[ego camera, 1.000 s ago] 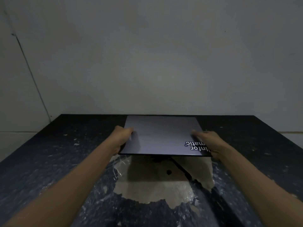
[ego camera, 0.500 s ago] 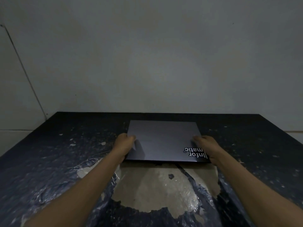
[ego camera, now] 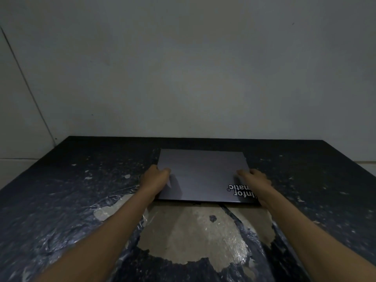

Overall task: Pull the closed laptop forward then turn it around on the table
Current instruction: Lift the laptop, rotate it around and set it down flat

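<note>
Still to do: the pull (maybe partly done) and the whole turn.
Laptop (ego camera: 203,174): closed, flat on table (ego camera: 81,190), far half.
Left hand (ego camera: 155,180), right hand (ego camera: 254,180): each closed on a side edge.

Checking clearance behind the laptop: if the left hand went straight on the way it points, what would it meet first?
The left hand points away along the laptop's left edge, which it grips. Beyond that lies only bare table, then the wall, which it would likely meet first; depth is unclear.
</note>
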